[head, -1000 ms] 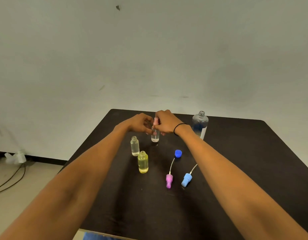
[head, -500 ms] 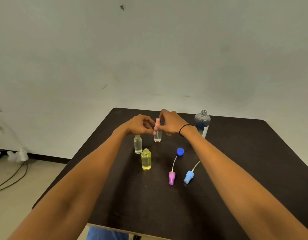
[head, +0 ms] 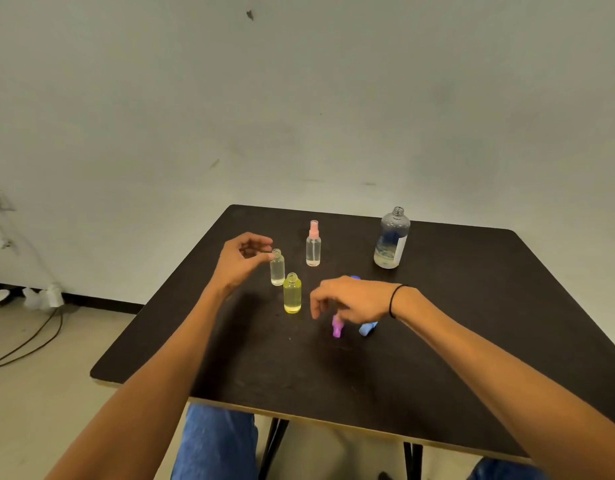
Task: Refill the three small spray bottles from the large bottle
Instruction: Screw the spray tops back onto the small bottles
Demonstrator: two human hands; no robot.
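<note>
Against a bare wall, our dark worktop (head: 472,306) carries the bottles. Our right hand (head: 351,299) reaches down, fingers curled over the purple sprayer (head: 337,328), not clearly gripping. Our left hand (head: 243,259), loosely curled and empty, waits beside the uncapped clear bottle (head: 277,268).

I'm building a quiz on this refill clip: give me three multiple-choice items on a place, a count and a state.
1. Where does the large bottle stand?
A. far right of the table
B. near left corner
C. on the floor

2. How many small bottles have a spray top on?
A. none
B. one
C. three

3. The large bottle is:
A. capped
B. lying down
C. upright, uncapped

Key: 1 A, it stands beyond the right hand. 2 B, only the pink-topped bottle is closed; the clear bottle and yellow bottle are open. 3 C, its threaded neck is bare.
</note>
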